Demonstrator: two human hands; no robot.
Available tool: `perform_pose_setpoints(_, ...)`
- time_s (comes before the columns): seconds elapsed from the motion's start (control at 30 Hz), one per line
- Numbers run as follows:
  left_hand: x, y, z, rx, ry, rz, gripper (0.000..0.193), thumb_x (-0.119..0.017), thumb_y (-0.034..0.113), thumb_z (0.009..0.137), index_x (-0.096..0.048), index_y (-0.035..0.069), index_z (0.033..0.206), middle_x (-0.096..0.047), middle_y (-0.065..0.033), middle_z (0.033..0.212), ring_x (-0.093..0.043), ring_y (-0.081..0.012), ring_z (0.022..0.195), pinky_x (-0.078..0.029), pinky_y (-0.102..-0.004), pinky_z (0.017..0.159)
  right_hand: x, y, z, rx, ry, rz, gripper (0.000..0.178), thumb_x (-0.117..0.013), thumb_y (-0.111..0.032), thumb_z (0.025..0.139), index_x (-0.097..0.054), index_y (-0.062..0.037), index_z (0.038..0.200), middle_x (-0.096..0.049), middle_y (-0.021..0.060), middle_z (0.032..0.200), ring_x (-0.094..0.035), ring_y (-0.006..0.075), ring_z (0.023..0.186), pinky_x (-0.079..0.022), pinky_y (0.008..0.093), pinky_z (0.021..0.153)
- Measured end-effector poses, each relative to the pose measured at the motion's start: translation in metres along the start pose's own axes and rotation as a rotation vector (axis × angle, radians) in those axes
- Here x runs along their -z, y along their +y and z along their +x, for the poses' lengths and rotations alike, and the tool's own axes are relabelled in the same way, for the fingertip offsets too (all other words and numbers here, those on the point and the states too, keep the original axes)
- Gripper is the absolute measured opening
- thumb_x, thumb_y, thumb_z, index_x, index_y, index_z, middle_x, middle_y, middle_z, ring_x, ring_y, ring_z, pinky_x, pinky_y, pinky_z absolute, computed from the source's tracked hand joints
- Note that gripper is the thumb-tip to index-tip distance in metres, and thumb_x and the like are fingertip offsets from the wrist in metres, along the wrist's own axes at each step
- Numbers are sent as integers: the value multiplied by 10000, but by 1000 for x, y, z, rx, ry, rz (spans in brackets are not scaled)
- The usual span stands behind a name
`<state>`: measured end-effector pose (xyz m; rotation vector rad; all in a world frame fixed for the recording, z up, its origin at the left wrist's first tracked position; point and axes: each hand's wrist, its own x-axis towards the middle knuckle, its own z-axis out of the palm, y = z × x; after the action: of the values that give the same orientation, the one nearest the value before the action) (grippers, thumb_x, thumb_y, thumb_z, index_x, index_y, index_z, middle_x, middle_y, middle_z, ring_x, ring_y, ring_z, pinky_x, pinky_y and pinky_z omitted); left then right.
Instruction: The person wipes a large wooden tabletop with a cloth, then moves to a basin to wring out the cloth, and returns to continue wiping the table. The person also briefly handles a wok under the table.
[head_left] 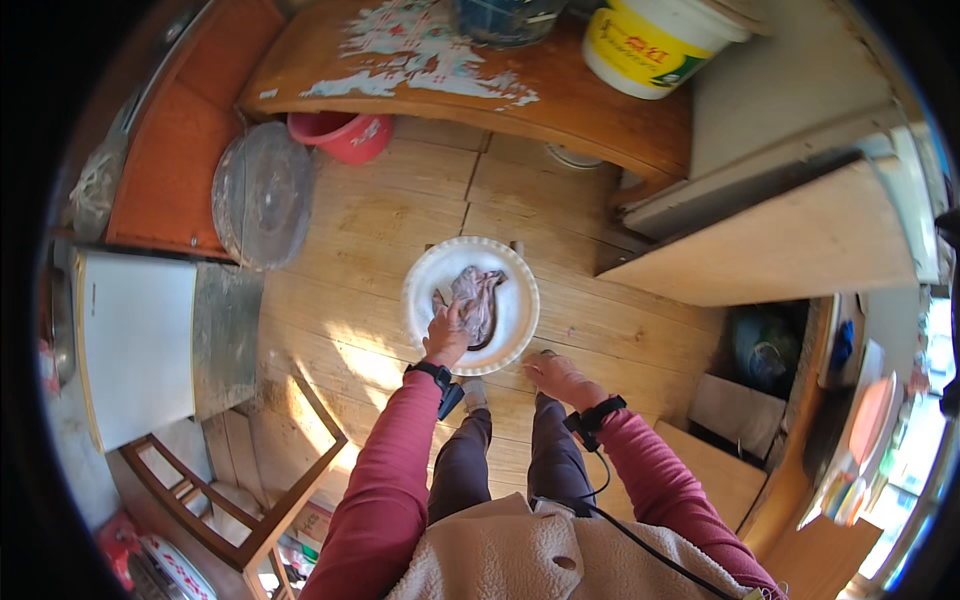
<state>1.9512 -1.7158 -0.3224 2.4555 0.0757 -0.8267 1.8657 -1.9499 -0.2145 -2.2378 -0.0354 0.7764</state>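
Note:
On the floor in front of my feet is a white basin [413, 272] with a scalloped rim. A crumpled greyish-pink cloth [478, 295] lies in it, looking wet. My left hand [447, 335] reaches over the basin's near left side, its fingers closed on the cloth's lower left part; the fingertips are partly hidden. Just outside the rim, at the near right, my right hand [562, 380] hovers with nothing in it, its fingers loosely bent and apart. Both wrists wear black bands, and a cable runs from the right one.
A wooden table [590, 118] at the far side bears a white and yellow bucket [640, 50]. Beneath its left end stands a pink tub [350, 138], beside a round clear lid [262, 195]. A wooden board [780, 240] juts in from the right. A wooden chair [290, 500] stands near left.

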Motion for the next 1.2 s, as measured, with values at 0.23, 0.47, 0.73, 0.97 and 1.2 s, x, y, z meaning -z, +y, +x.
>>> perform_pose_setpoints(0.23,-37,10,16,38,-124,284,666,-607,271,813,-345,344,1421,-171,-96,1549,-154,-389,1409,-168,-666,1062,-32,30,106,151,-43,-304,467,-581,-250,855,-505,-158,1306,-320,132,1471,-399,403,1267,-408,517,973)
perform_pose_setpoints(0.47,-77,3,47,83,-109,329,685,-602,263,803,-336,335,1430,-237,-134,1507,-215,-414,1364,-154,-668,1046,-57,67,202,181,-176,-723,611,-634,-205,786,-453,-200,1370,-237,74,1530,-270,393,1360,-325,575,1020)
perform_pose_setpoints(0.73,-96,-7,67,110,-110,416,364,-570,228,777,-610,194,1137,-546,-118,1205,-427,-348,1202,-205,-643,1007,-66,69,225,74,-364,-809,422,-615,-198,791,-591,-151,1210,-420,58,1399,-452,304,1191,-337,534,987)
perform_pose_setpoints(0.97,-94,3,65,26,261,267,260,-595,184,752,-639,191,1008,-568,-97,1016,-506,-325,1049,-258,-599,989,-66,67,222,-12,-338,-565,333,-545,-197,840,-616,-121,1156,-491,88,1305,-470,325,1190,-364,511,996)
perform_pose_setpoints(1.2,-56,15,34,188,317,-503,87,-666,115,701,-670,152,779,-600,-64,891,-551,-203,907,-432,-363,862,-80,92,206,-54,-122,178,404,-497,-263,896,-541,-63,1244,-358,162,1452,-391,391,1290,-335,419,1068)
